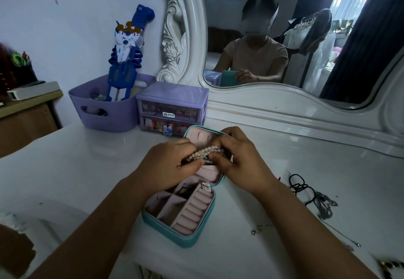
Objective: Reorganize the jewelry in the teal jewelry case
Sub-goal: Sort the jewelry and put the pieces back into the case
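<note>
Teal jewelry case (175,230) lay open mid-surface (262,169), bare white room left and near, chains (325,204) right; left hand (168,165) and right hand (238,160) each kept a curled grip on a pearl strand (207,151) above the lid, pink compartments mostly bare.

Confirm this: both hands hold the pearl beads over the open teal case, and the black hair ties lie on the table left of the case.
One thing is wrong: the black hair ties lie right of the case, not left, as the head view shows. Both the left hand and right hand do hold the pearl beads over the open case.
</note>
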